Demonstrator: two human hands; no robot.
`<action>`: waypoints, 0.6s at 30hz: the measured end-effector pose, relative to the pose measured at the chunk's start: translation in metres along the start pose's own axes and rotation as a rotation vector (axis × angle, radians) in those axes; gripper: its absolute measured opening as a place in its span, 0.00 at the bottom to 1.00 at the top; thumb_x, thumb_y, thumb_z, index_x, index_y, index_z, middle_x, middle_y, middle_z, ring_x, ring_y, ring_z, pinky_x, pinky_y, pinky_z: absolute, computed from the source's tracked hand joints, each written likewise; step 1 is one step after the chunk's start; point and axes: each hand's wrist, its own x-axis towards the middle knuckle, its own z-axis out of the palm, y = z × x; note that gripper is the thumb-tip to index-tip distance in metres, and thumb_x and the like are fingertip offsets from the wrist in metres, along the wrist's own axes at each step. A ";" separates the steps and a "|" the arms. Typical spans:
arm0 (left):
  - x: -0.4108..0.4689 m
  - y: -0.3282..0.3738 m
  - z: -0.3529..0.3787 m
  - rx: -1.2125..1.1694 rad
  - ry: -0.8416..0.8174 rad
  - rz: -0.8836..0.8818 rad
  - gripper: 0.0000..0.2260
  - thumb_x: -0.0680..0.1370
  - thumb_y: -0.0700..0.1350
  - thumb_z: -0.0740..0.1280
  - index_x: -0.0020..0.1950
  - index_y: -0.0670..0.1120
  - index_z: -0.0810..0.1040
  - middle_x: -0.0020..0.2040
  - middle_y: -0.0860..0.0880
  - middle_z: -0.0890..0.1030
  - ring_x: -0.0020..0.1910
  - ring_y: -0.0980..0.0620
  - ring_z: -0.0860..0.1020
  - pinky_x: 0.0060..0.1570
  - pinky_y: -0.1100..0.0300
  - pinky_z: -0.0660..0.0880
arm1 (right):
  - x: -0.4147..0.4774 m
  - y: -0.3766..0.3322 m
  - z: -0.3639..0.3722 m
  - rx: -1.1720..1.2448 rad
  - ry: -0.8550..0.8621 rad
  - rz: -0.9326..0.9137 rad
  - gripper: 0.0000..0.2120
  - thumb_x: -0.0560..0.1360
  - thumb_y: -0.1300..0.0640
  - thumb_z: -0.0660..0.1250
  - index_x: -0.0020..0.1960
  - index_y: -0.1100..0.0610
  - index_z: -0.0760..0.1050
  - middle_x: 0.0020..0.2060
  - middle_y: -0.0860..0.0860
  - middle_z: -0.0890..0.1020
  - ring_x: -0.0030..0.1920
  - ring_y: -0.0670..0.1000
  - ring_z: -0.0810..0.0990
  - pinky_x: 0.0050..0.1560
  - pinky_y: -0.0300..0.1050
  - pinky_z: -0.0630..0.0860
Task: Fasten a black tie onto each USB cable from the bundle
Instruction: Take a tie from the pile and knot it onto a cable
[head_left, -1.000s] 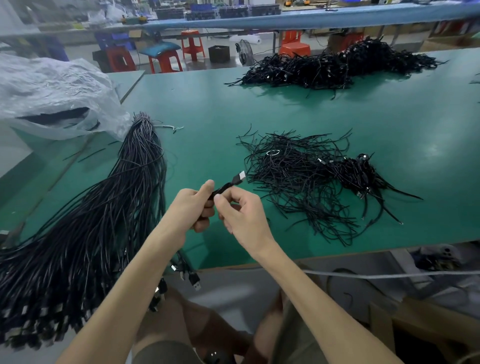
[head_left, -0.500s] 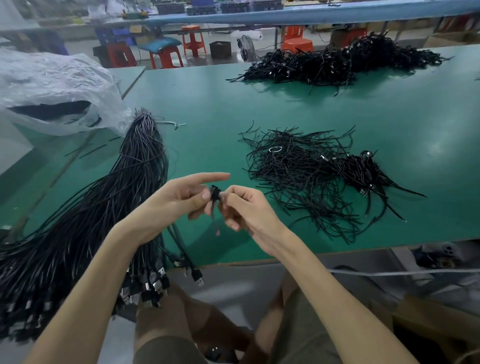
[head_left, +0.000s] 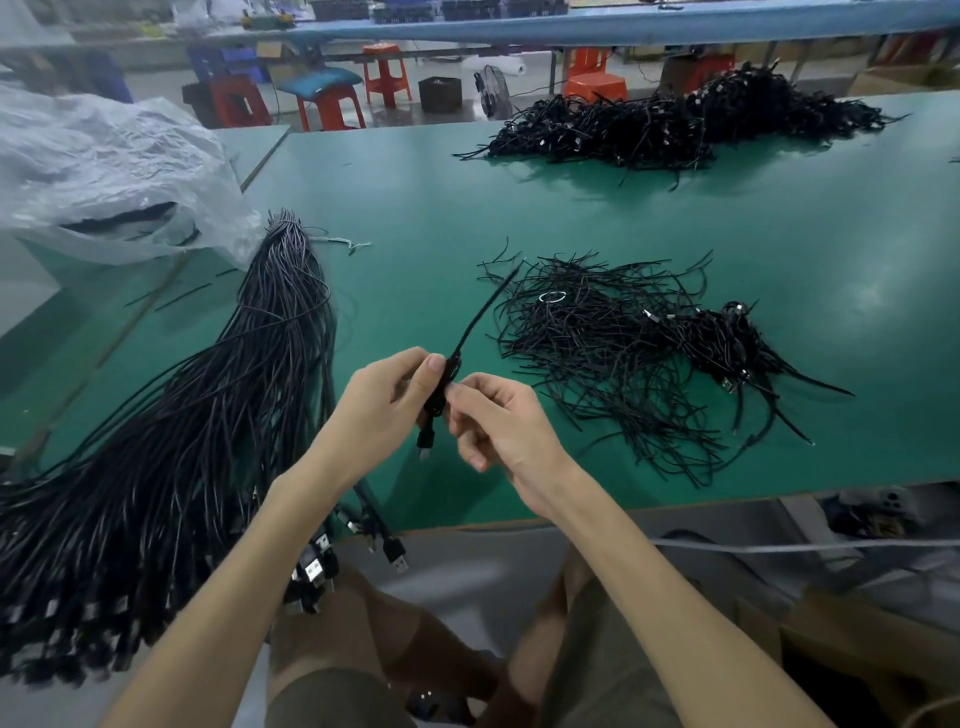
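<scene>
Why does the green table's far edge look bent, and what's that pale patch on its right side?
Head view: the wide-angle lens bows the green table; the pale patch is soft glare, probably from overhead light. Same view: the left hand, right hand and the USB cable they hold look sharp, while the cable bundle smears toward the left corner.

Clear plastic bag (head_left: 104, 171), red stools (head_left: 387, 73), small fan (head_left: 493, 93), green table (head_left: 779, 249)
</scene>
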 end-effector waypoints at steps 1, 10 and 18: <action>0.001 0.001 0.002 -0.030 -0.007 -0.004 0.23 0.83 0.60 0.56 0.42 0.42 0.75 0.33 0.45 0.76 0.31 0.47 0.72 0.33 0.56 0.69 | 0.000 0.000 0.000 -0.021 -0.004 -0.008 0.14 0.82 0.57 0.67 0.37 0.55 0.74 0.31 0.52 0.77 0.20 0.49 0.70 0.22 0.38 0.64; 0.006 -0.003 0.007 -0.189 -0.102 -0.281 0.24 0.84 0.59 0.60 0.36 0.43 0.67 0.27 0.50 0.67 0.24 0.50 0.71 0.27 0.61 0.66 | 0.002 0.003 -0.003 -0.186 0.009 -0.084 0.14 0.82 0.58 0.66 0.38 0.58 0.75 0.31 0.52 0.76 0.18 0.50 0.70 0.21 0.38 0.64; 0.005 0.003 0.013 -0.405 -0.118 -0.563 0.18 0.84 0.56 0.64 0.43 0.43 0.73 0.28 0.54 0.63 0.22 0.52 0.63 0.24 0.62 0.67 | -0.001 0.003 -0.009 -0.647 0.091 -0.281 0.12 0.81 0.55 0.67 0.40 0.58 0.75 0.24 0.49 0.75 0.22 0.49 0.72 0.29 0.42 0.67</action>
